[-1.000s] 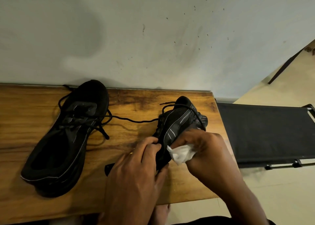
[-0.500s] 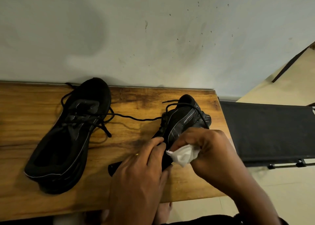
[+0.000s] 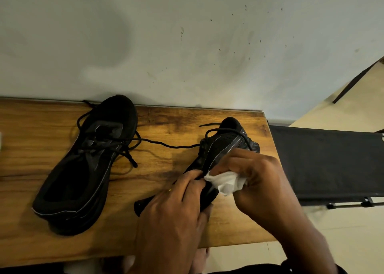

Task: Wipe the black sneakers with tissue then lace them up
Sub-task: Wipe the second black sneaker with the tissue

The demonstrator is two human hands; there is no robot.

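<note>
A brown wooden table (image 3: 170, 128) stands against the far wall. 2 black sneakers lie on it. The left sneaker (image 3: 87, 165) lies flat, toe at the far edge. The right sneaker (image 3: 224, 147) is tipped on its side. A black lace (image 3: 166, 143) runs across the wood between them.

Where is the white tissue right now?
The tissue is bunched in the right hand, pressed against the side of the right sneaker near the table's right end, beside the left hand steadying that sneaker.
</note>
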